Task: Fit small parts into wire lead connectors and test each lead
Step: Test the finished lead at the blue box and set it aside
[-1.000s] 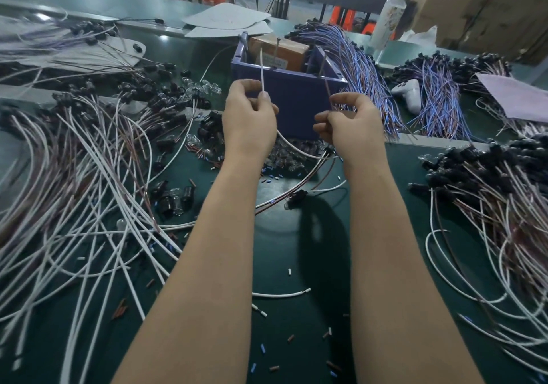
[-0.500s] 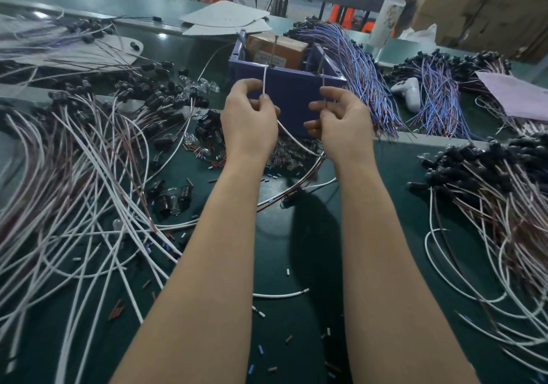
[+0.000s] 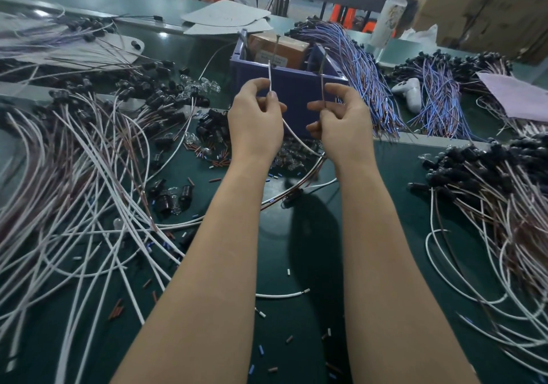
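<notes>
Mid-frame, the left hand pinches the white wire upright while the right hand pinches the brown wire (blue bin just behind).

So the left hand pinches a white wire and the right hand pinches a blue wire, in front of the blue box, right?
Not quite. The head view shows the right hand pinching a brown wire, not a blue one. The left hand does pinch a white wire, and both are held up in front of the blue box.
</notes>
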A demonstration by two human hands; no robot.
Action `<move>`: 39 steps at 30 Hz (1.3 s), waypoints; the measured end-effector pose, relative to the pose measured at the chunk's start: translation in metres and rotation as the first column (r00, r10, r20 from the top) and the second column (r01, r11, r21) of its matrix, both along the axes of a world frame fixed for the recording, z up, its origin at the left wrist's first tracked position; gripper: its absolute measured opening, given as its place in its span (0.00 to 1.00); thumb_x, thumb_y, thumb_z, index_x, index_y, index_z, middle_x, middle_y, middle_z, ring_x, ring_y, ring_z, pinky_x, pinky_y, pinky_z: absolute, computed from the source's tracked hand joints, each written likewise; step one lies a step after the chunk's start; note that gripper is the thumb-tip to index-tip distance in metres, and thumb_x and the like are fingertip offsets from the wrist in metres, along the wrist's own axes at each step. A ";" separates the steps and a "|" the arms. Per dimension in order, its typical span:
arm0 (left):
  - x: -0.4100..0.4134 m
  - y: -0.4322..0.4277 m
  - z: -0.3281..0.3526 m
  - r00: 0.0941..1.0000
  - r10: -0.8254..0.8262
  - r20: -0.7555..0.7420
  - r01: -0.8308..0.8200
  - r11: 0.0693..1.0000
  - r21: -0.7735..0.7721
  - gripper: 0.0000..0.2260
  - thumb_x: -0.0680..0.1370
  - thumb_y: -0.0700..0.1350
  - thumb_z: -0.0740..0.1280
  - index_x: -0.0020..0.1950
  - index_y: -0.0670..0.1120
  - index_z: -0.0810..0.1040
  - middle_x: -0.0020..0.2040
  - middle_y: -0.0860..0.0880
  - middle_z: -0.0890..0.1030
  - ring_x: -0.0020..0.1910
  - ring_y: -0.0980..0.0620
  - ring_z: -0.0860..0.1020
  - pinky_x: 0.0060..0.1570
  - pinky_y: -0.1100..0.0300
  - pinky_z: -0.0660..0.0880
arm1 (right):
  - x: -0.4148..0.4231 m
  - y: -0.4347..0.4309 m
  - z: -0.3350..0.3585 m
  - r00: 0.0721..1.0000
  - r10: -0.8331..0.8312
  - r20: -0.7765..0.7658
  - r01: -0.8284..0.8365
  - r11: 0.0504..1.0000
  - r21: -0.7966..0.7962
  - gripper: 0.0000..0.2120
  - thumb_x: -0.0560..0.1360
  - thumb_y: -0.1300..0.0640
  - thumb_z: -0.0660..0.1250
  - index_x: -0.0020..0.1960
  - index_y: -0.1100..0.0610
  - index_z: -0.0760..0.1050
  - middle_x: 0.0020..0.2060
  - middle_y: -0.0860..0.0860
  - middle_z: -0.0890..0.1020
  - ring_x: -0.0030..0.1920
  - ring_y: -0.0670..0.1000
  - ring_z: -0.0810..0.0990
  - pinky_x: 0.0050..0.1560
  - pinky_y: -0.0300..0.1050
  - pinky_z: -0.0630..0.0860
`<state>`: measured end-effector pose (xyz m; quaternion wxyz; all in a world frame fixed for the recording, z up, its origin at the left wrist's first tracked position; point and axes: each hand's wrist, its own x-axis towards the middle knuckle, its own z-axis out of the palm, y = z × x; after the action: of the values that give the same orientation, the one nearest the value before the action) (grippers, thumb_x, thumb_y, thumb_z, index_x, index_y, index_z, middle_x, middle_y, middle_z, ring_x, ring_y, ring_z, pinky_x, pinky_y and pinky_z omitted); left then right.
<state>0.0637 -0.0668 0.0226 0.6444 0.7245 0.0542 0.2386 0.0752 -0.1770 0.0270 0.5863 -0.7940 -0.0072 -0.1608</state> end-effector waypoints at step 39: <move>0.003 0.001 -0.002 0.999 -0.042 0.026 0.041 0.998 0.049 0.11 0.81 0.41 0.60 0.62 0.45 0.74 0.38 0.55 0.81 0.28 0.64 0.71 0.39 0.67 0.68 | 0.002 0.000 0.001 1.000 -0.030 -0.009 0.031 0.994 0.102 0.18 0.78 0.71 0.53 0.64 0.60 0.70 0.46 0.54 0.79 0.28 0.43 0.77 0.33 0.36 0.76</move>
<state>0.0670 -0.0659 0.0203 0.6323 0.7375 0.0246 0.2361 0.0769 -0.1774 0.0282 0.6237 -0.7635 0.0154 -0.1667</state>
